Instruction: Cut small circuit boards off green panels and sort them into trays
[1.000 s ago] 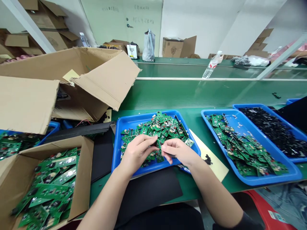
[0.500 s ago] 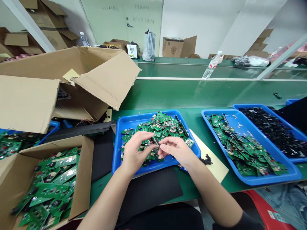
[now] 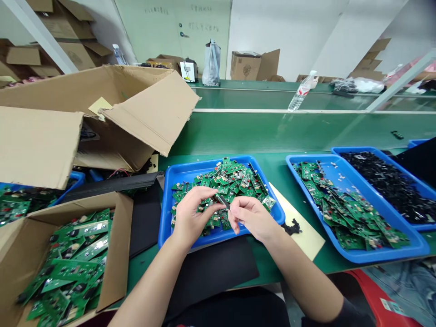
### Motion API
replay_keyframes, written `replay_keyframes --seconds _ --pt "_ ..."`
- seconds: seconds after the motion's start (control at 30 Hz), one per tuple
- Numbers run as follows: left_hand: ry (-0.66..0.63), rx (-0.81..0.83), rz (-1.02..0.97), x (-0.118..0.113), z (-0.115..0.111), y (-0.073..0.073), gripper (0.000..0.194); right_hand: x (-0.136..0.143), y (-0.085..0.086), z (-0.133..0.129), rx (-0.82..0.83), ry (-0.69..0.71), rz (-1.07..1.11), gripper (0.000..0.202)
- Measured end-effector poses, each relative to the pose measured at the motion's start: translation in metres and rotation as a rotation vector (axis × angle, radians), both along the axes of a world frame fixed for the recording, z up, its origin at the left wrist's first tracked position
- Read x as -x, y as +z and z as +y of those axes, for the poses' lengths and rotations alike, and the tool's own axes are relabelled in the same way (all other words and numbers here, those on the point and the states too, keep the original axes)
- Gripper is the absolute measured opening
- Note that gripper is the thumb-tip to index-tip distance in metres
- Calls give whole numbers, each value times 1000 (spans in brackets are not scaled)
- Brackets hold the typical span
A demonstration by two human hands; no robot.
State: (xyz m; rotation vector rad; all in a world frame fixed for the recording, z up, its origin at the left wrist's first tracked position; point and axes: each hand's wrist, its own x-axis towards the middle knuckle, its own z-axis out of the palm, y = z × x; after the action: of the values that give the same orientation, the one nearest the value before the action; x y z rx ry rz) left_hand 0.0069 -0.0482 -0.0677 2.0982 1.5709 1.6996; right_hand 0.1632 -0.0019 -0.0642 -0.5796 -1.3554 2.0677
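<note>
Over the middle blue tray [image 3: 165, 200], my left hand [image 3: 192, 213] pinches a small circuit board [image 3: 222, 200] between thumb and fingers. The board is seen nearly edge-on, with a dark strip along it and some green near the left fingertips. My right hand [image 3: 254, 217] is closed at the board's right end, thumb and index finger pressed together there. Whether a smaller part sits between those fingertips is hidden. Below both hands, loose green circuit boards [image 3: 235, 175] lie heaped in the tray.
At left stand a carton of circuit boards [image 3: 73, 272] and a large open carton [image 3: 146, 104]. On the right are a blue tray of boards [image 3: 361, 213] and a tray of black parts [image 3: 391, 190]. Small black pieces [image 3: 292, 227] rest on yellow paper [image 3: 309, 243].
My right hand has shifted slightly right, with its lower fingers curled differently. More of the board's dark strip now shows between the hands. My left hand stays nearly in place.
</note>
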Motion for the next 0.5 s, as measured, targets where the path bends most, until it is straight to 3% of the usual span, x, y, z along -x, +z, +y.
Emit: replay_keyframes --seconds 0.23,0.5 --pt "99 -92 156 0 1 -2 18 -1 -2 -5 37 -64 88 30" --pt "60 -37 19 -1 -1 -3 24 2 0 -3 134 -8 21 29"
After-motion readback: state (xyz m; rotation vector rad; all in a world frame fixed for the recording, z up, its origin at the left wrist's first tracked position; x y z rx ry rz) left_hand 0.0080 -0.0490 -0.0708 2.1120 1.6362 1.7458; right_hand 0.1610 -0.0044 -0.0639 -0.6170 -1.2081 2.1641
